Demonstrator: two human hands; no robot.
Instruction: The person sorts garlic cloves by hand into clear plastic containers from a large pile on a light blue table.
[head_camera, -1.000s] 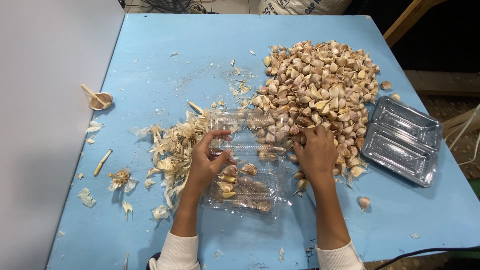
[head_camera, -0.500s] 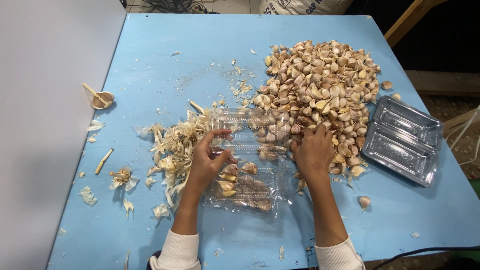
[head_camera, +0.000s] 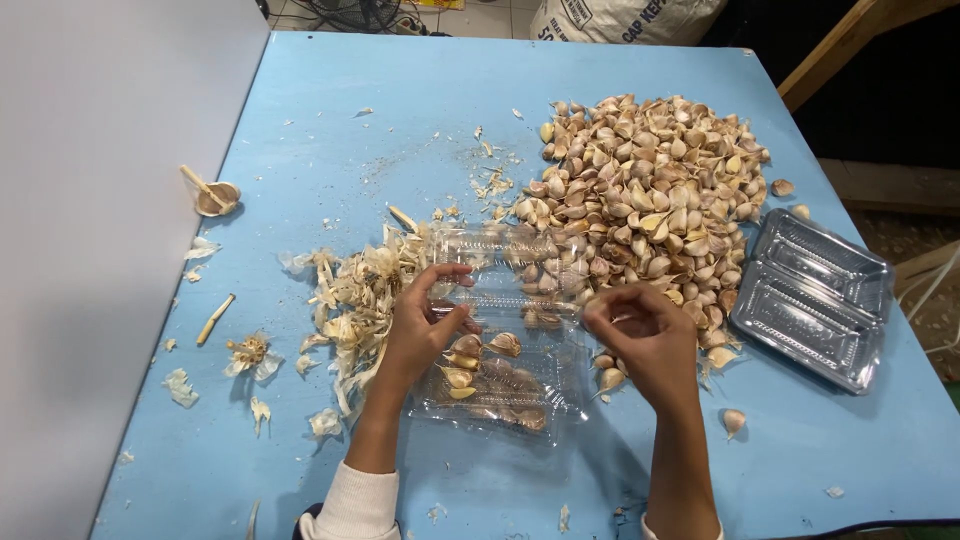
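A clear plastic clamshell box (head_camera: 572, 402) lies open on the blue table (head_camera: 350, 120), with garlic cloves (head_camera: 490, 375) in its near half. My left hand (head_camera: 420, 330) pinches the box at its middle fold, thumb and fingers on the plastic. My right hand (head_camera: 640, 335) is curled at the box's right edge, fingertips drawn together on cloves from the near edge of the big garlic pile (head_camera: 650, 180). The clear lid half (head_camera: 490, 250) rests against that pile.
A heap of dry garlic skins (head_camera: 355, 295) lies left of the box. Empty clear boxes (head_camera: 815, 295) are stacked at the right edge. A garlic stub with stem (head_camera: 215, 195) and scraps lie at left. One loose clove (head_camera: 733, 420) sits near my right forearm. A grey wall (head_camera: 90, 250) borders the left.
My right hand was spread flat on the pile's near edge; now its fingers are curled and drawn back toward the box. My left hand has stayed on the box.
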